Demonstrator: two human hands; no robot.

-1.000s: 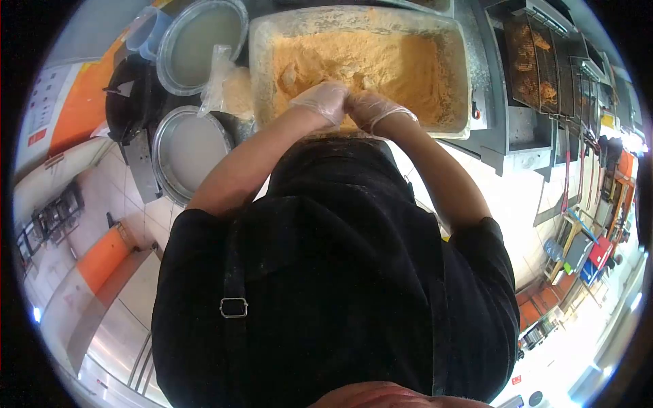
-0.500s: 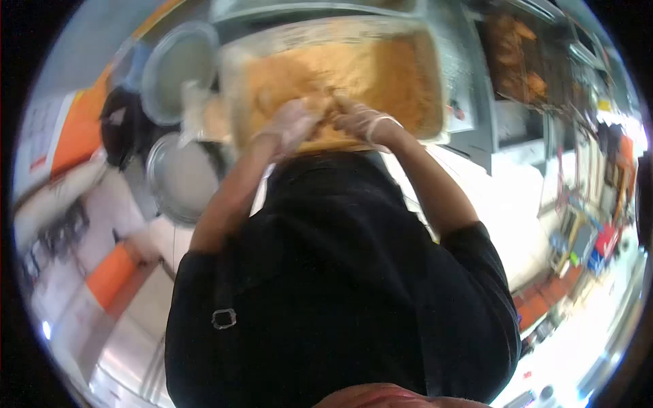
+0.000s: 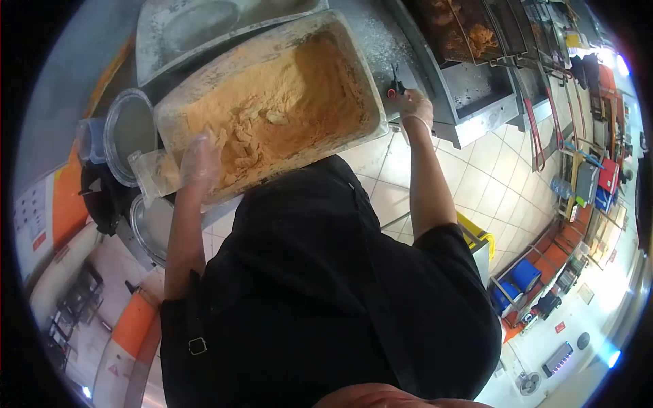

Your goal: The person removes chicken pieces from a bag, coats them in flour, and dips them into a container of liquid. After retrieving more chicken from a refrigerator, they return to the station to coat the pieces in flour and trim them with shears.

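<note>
My left hand (image 3: 202, 163), in a clear plastic glove, is over the near left part of a big pale tub (image 3: 371, 102). Its fingers look stretched out and hold nothing I can see. Orange-tan breading flour (image 3: 299, 78) fills the tub, with several coated pieces (image 3: 248, 139) lying in it near my left hand. Past the tub's right side, my gloved right hand (image 3: 416, 109) has its fingers curled at the handles of scissors with red and black grips (image 3: 393, 91). The scissors are over the metal counter, blades pointing away from me.
Another pale tub (image 3: 153, 41) stands behind. At left are a round metal pot (image 3: 129, 132), a second round pan (image 3: 153, 224) and a clear plastic container (image 3: 151, 180). Fryer baskets with fried food (image 3: 479, 41) stand at upper right, above metal fryer wells (image 3: 479, 92).
My hands have moved apart from the middle of the flour. The left went to the tub's left side; the right left the tub and reached the scissors. The view has turned.
</note>
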